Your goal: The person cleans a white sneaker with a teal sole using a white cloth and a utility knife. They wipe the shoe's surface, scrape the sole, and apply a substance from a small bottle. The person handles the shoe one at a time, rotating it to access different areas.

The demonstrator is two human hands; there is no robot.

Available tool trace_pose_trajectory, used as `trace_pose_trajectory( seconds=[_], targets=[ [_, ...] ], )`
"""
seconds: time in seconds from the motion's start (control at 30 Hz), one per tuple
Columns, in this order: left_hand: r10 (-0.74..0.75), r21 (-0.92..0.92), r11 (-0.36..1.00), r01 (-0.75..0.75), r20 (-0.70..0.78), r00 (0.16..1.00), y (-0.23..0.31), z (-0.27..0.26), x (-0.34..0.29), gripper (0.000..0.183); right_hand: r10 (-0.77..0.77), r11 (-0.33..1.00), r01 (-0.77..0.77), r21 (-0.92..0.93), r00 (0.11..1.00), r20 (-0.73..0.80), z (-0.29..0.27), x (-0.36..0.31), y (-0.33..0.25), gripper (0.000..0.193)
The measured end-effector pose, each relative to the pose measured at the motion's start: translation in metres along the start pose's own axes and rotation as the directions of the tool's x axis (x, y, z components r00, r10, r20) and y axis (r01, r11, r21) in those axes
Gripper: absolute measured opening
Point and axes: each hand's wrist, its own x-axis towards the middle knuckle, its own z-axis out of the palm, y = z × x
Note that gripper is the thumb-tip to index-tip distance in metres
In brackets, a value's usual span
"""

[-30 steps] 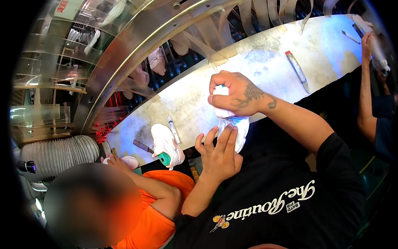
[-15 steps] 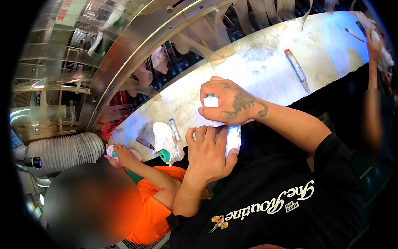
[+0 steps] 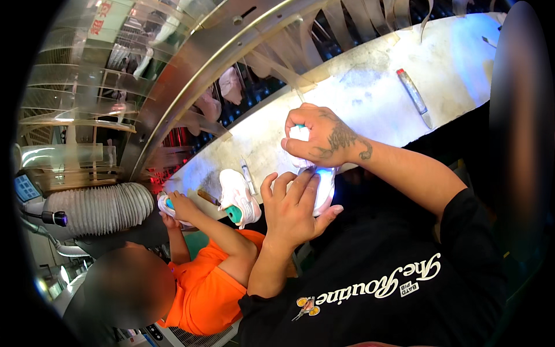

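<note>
Right hand: the right hand [image 3: 324,141] is curled over the upper end of a white shoe [image 3: 321,179], fingers bent and pressing down on it, the wrist running off toward 4 o'clock.
Left hand: the left hand [image 3: 295,205] lies just below at 7 o'clock from the right one, fingers spread and flat against the side of the same shoe, thumb out toward the shoe's lower edge.
Hands together: both are clamped on the one shoe, the two hands nearly touching, the shoe pinned between them.
White shoe: it sits at the near edge of the white worktable [image 3: 370,92], mostly hidden under the hands; only its pale side and a strip at the top show.
Second shoe: a white shoe with a teal heel patch [image 3: 237,199] lies on the table at 9 o'clock from the left hand, near but apart from it.
Co-worker: a person in an orange shirt [image 3: 202,289] sits at 8 o'clock, one hand [image 3: 176,208] on a small white and teal piece at the table's end.
Tool: a slim silver tool with a red tip [image 3: 413,95] rests on the table at 2 o'clock from the right hand, well apart.
Behind the table: hanging clear plastic strips [image 3: 347,17] and a ribbed grey duct [image 3: 98,208] at 9 o'clock.
</note>
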Motion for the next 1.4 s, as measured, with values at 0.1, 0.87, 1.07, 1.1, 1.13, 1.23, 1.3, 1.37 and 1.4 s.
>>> trace_pose_trajectory(
  seconds=[0.1,0.87,1.07,1.1,1.13,1.23,1.3,1.37,1.4],
  targets=[
    [0.005,-0.029,1.000,-0.005,-0.026,1.000,0.005,-0.004,0.004,0.069,0.023,1.000,-0.023,-0.008,1.000,0.016,-0.004,-0.005,-0.007,0.027],
    [-0.068,-0.305,0.940,0.152,0.270,0.961,-0.026,-0.024,-0.002,0.058,-0.043,0.997,0.051,-0.055,0.989,0.139,0.013,-0.003,-0.010,0.032],
    [-0.047,-0.282,0.942,0.182,0.426,0.904,-0.024,-0.036,0.012,0.056,-0.040,0.997,0.051,-0.060,0.984,0.174,0.015,-0.001,-0.008,0.031],
    [-0.039,-0.278,0.944,0.179,0.445,0.895,-0.026,-0.042,0.015,0.053,-0.007,0.998,0.020,-0.065,0.982,0.191,0.012,0.001,-0.011,0.031],
    [-0.028,-0.339,0.928,0.153,0.348,0.937,-0.031,-0.040,0.013,0.053,0.035,0.997,-0.020,-0.075,0.978,0.204,0.008,0.002,-0.013,0.031],
    [-0.075,-0.513,0.856,0.071,0.014,0.997,-0.039,-0.022,-0.001,0.056,0.047,0.998,-0.037,-0.051,0.978,0.206,-0.007,0.009,-0.009,0.033],
    [-0.105,-0.440,0.898,0.018,-0.175,0.979,-0.037,-0.006,0.000,0.058,0.046,0.996,-0.034,-0.078,0.984,0.171,-0.013,0.009,-0.007,0.042],
    [-0.144,-0.416,0.909,0.024,-0.260,0.955,-0.035,0.010,0.001,0.062,0.024,0.987,-0.005,-0.163,0.993,0.113,-0.010,0.007,-0.006,0.056],
    [-0.163,-0.439,0.898,0.023,-0.285,0.945,-0.033,0.017,0.007,0.066,0.001,0.976,0.016,-0.217,0.997,0.080,-0.015,0.009,-0.005,0.064]
  ],
)
